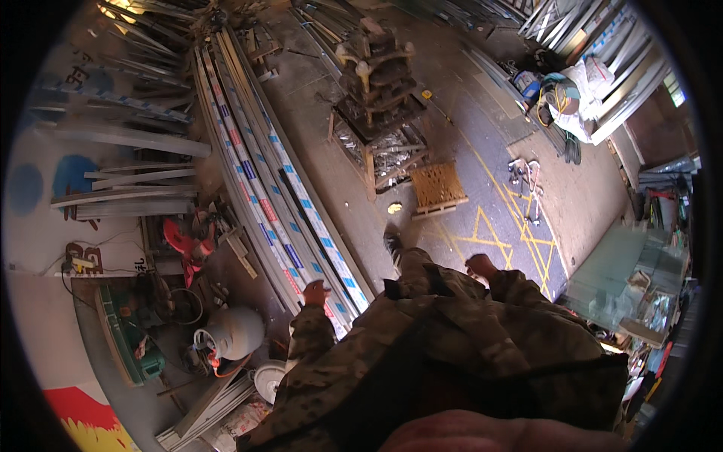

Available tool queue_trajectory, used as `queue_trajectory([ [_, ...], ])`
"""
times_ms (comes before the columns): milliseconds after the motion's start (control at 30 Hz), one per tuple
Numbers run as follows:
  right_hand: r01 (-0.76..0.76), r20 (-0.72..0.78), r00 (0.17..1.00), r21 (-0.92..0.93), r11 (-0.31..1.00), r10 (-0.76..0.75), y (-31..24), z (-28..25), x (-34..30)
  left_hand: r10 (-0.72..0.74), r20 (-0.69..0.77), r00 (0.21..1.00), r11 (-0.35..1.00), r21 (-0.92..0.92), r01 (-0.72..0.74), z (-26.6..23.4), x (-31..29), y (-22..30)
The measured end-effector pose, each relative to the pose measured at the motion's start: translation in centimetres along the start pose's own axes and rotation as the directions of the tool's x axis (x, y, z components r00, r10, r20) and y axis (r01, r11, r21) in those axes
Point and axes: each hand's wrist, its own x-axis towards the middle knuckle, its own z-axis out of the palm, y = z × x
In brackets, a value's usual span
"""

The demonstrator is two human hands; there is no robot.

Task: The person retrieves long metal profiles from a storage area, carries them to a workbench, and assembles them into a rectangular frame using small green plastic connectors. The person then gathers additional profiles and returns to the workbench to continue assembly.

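My left hand [315, 293] hangs at my left side above a long row of metal profiles [282, 218] wrapped in blue, white and red printed film. Its fingers look loosely bent and apart, with nothing visible in them. On the other side, my right hand [480, 265] is held near my body, its fingers curled in; I see no object in it, and a small pale patch shows just below. Both arms wear camouflage sleeves. One dark shoe [392, 239] is forward on the floor, close to a small yellow item [395, 208].
Ahead stands a dark tiered stand [376, 113] beside a woven-top stool [438, 187]. A gas cylinder [235, 331] and red machine [188, 245] are at left. Glass sheets [606, 264] lie at right, with a white sack [587, 94] farther off. Yellow lines [489, 241] mark the floor.
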Motion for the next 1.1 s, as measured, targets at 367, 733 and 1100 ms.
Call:
queue_trajectory([
  [367, 0.593, 0.146, 0.803, -0.086, 0.801, -0.578, -52.9, -1.5, 10.6, -0.525, 0.043, 0.850, 0.841, -0.132, 0.525, -4.9, 6.8, -2.1],
  [733, 0.799, -0.309, 0.481, -0.231, 0.555, -0.820, -91.0, -3.9, 19.3, -0.240, -0.160, 0.958, 0.968, 0.030, 0.248, -9.9, 26.2, 27.7],
  [1100, 0.525, -0.696, 0.051, -0.592, 0.612, -0.716, -105.0, -17.6, 35.1, -0.183, -0.277, 0.943, 0.983, -0.024, 0.184, -13.0, 40.0, 44.6],
])
